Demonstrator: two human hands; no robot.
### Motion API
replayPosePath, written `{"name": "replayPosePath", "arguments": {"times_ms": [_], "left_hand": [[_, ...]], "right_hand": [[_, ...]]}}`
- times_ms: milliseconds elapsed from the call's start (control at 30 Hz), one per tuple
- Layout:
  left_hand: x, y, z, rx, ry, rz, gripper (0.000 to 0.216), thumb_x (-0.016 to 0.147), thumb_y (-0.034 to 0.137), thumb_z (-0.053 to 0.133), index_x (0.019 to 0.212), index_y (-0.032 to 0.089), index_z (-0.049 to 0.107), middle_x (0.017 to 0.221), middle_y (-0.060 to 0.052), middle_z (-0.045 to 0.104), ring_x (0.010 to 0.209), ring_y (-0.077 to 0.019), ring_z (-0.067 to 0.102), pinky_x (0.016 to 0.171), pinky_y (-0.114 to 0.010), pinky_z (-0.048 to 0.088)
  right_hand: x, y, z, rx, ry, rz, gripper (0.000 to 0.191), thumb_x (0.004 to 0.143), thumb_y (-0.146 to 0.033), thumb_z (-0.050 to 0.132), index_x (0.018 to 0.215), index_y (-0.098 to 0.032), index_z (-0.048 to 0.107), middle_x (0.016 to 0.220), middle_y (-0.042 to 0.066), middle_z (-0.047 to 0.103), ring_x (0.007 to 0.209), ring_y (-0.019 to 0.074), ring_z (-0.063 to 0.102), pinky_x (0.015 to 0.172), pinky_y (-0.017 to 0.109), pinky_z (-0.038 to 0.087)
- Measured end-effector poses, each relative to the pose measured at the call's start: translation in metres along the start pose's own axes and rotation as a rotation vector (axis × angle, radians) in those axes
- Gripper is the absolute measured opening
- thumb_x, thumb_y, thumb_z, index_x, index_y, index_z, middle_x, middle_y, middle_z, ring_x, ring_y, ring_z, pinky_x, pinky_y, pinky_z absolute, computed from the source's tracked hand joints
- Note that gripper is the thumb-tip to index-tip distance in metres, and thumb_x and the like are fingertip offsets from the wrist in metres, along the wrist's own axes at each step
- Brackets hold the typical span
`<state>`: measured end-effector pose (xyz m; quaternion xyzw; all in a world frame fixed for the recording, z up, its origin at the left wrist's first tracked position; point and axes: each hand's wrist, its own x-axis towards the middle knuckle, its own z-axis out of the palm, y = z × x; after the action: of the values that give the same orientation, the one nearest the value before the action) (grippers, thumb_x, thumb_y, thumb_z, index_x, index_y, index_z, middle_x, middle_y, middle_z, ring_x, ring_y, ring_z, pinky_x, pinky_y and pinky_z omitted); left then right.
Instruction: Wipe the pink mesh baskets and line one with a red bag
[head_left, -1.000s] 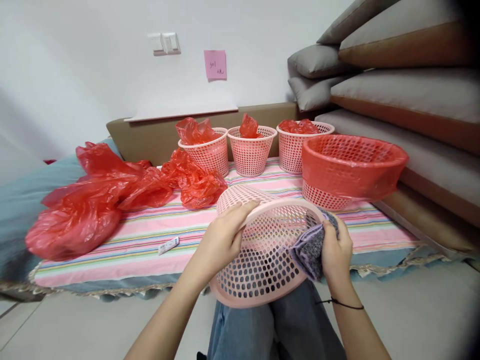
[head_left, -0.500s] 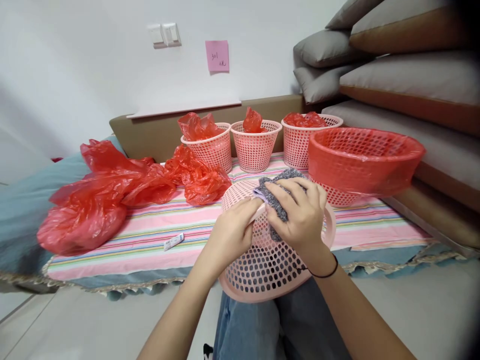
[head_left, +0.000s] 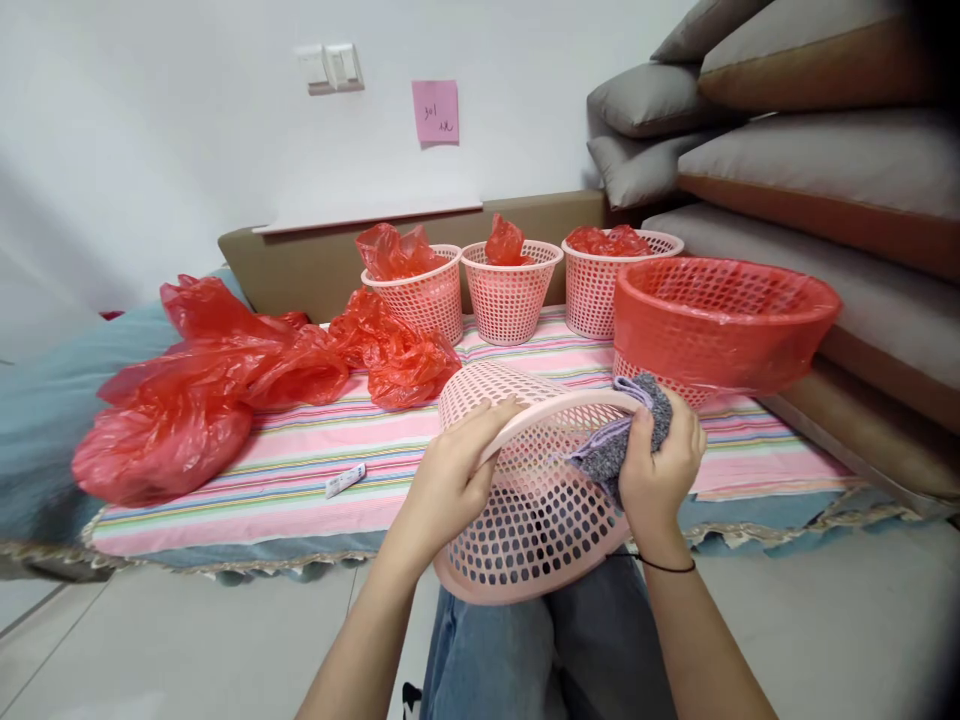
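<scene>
A pink perforated plastic basket lies tilted over my knees, its open mouth toward me. My left hand grips the rim on the left, fingers over the outside and thumb inside. In my right hand is a grey cloth with a lilac edge, folded over the rim on the right side. Its thumb presses the cloth from the near side. A dark band circles the right wrist.
Behind stand three pink baskets with red bags inside. A basket wrapped in a red bag is at right, beside stacked cushions. Crumpled red plastic bags and a small white label lie on the striped cloth.
My right hand has slid the cloth along the rim from the top to the right side. The left hand stays on the rim, and more of the basket's mouth now shows.
</scene>
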<state>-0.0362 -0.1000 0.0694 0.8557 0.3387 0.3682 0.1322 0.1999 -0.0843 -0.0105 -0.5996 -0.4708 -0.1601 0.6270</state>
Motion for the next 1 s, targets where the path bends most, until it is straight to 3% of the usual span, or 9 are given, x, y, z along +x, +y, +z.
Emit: {"name": "replayPosePath", "arguments": {"times_ms": [200,300,467,533,667,733,833,933,1000], "left_hand": [[-0.024,0.008,-0.007,-0.120,0.051,-0.126,0.043,0.097,0.023,0.051,0.140,0.026,0.054,0.146,-0.005,0.055,0.141,-0.0239,0.045,0.119,-0.046,0.037],[-0.033,0.016,-0.010,-0.173,0.098,-0.129,0.040,0.097,0.025,0.052,0.137,0.027,0.056,0.144,-0.005,0.058,0.143,-0.0250,0.043,0.119,-0.047,0.036],[-0.044,0.001,0.020,-0.192,0.367,-0.266,0.027,0.092,0.033,0.058,0.117,0.024,0.066,0.119,-0.008,0.072,0.116,-0.0260,0.065,0.103,-0.044,0.051],[-0.053,-0.015,0.044,-0.154,0.529,-0.384,0.023,0.088,0.037,0.060,0.104,0.022,0.066,0.102,-0.006,0.073,0.098,-0.0238,0.069,0.090,-0.039,0.057],[-0.079,-0.040,0.077,-0.094,0.660,-0.504,0.017,0.089,0.035,0.054,0.098,0.021,0.057,0.088,-0.004,0.067,0.084,-0.0203,0.067,0.079,-0.034,0.057],[-0.090,-0.042,0.073,-0.077,0.669,-0.535,0.018,0.089,0.035,0.055,0.100,0.020,0.056,0.090,-0.004,0.066,0.084,-0.0196,0.067,0.078,-0.033,0.057],[-0.089,-0.033,0.043,0.004,0.584,-0.522,0.030,0.085,0.038,0.064,0.107,0.020,0.056,0.099,-0.006,0.067,0.091,-0.0213,0.068,0.083,-0.036,0.056],[-0.060,-0.016,0.008,0.185,0.505,-0.365,0.042,0.083,0.037,0.070,0.119,0.021,0.055,0.117,-0.010,0.066,0.112,-0.0254,0.065,0.098,-0.042,0.052],[-0.030,-0.008,-0.006,0.229,0.373,-0.182,0.049,0.085,0.035,0.069,0.129,0.021,0.052,0.128,-0.012,0.065,0.120,-0.0254,0.061,0.103,-0.044,0.049]], "right_hand": [[-0.023,0.004,-0.019,0.084,-0.034,0.239,0.047,0.097,-0.047,0.046,0.130,-0.015,0.059,0.126,0.018,0.065,0.119,0.0327,0.058,0.102,0.054,0.042],[-0.015,-0.005,-0.037,0.105,-0.067,0.280,0.049,0.097,-0.048,0.047,0.131,-0.016,0.059,0.128,0.017,0.064,0.121,0.0331,0.057,0.103,0.055,0.041],[0.029,-0.029,-0.057,-0.034,-0.046,-0.022,0.048,0.094,-0.045,0.052,0.132,-0.017,0.060,0.127,0.016,0.065,0.117,0.0337,0.057,0.103,0.053,0.039],[0.040,-0.038,-0.054,-0.089,-0.109,-0.135,0.045,0.093,-0.042,0.055,0.130,-0.018,0.061,0.123,0.014,0.067,0.114,0.0330,0.057,0.101,0.051,0.040],[0.037,-0.060,-0.036,-0.162,-0.220,-0.280,0.037,0.092,-0.038,0.056,0.125,-0.023,0.063,0.117,0.009,0.070,0.108,0.0311,0.056,0.095,0.047,0.039],[0.030,-0.072,-0.027,-0.174,-0.227,-0.347,0.037,0.091,-0.035,0.058,0.126,-0.024,0.062,0.118,0.007,0.070,0.108,0.0303,0.056,0.096,0.046,0.037],[0.024,-0.086,-0.021,-0.173,-0.251,-0.408,0.037,0.089,-0.032,0.059,0.125,-0.026,0.062,0.119,0.006,0.070,0.109,0.0298,0.056,0.097,0.046,0.035],[0.023,-0.093,-0.019,-0.174,-0.272,-0.438,0.035,0.089,-0.033,0.060,0.123,-0.026,0.064,0.120,0.005,0.070,0.110,0.0300,0.056,0.097,0.046,0.034],[0.025,-0.093,-0.019,-0.170,-0.284,-0.463,0.034,0.089,-0.033,0.060,0.122,-0.026,0.065,0.121,0.005,0.070,0.110,0.0299,0.056,0.097,0.045,0.034]]}}
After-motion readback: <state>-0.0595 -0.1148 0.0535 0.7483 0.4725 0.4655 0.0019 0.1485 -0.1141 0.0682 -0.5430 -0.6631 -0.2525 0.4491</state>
